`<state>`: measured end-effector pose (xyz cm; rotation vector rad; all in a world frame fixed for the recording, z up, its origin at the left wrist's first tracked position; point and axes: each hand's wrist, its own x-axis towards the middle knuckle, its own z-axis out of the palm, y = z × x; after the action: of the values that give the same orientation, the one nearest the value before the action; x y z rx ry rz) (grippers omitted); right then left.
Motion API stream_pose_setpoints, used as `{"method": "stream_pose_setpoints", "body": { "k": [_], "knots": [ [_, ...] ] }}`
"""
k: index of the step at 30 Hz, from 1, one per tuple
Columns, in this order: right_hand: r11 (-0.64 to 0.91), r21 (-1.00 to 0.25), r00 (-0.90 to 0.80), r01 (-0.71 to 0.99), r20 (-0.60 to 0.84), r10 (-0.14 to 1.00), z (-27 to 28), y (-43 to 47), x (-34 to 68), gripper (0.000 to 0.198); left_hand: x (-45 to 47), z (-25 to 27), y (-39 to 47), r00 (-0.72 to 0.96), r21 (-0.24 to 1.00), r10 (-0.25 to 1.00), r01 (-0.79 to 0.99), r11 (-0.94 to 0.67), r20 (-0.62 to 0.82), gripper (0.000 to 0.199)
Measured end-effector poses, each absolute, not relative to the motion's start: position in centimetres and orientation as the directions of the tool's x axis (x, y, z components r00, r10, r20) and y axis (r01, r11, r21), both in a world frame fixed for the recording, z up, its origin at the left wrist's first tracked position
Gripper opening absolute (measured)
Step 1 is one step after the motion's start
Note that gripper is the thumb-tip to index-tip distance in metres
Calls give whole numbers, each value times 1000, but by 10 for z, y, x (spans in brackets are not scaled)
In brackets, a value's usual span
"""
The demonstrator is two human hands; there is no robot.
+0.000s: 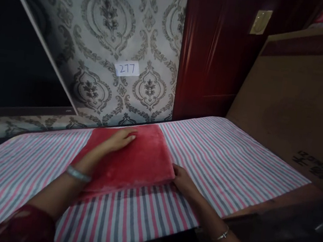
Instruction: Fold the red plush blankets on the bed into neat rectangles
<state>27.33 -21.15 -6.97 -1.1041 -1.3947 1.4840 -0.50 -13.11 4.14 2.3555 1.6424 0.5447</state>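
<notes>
A folded red plush cloth [144, 154] lies flat on the striped tablecloth [211, 152], its front edge showing thick layers. My left hand [121, 138] rests on the upper left part of it, palm down with fingers stretched out and slightly blurred. At the cloth's right edge, close to the near corner, my right hand [183, 179] grips the fabric. Its thumb lies along the edge, and the other fingers are mostly hidden.
Patterned wallpaper [109, 21] with a paper label [127, 68] reading 277 stands behind the table. A dark screen [18, 49] is at the left. On the right are a dark red door panel [209, 55] and a large cardboard box [296, 100].
</notes>
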Motion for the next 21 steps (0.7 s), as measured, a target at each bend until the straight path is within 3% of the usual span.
{"method": "stream_pose_setpoints", "body": {
  "k": [4, 11, 17, 21],
  "knots": [
    [23, -997, -312, -78, 46, 949, -72, -209, 270, 37, 22, 36, -49, 279, 327, 958, 901, -285, 67, 37],
    [-44, -987, -306, -154, 5, 952, -73, -209, 271, 37, 54, 6, 40, 261, 264, 962, 936, -232, -79, 39],
    [-349, -937, -521, -15, -290, 802, -50, -216, 274, 56, 55, -9, 65, 325, 276, 940, 918, -286, -106, 35],
    [-343, -939, -506, -9, -292, 812, -52, -215, 274, 51, 57, -17, 63, 324, 247, 946, 919, -309, -24, 31]
  ]
}}
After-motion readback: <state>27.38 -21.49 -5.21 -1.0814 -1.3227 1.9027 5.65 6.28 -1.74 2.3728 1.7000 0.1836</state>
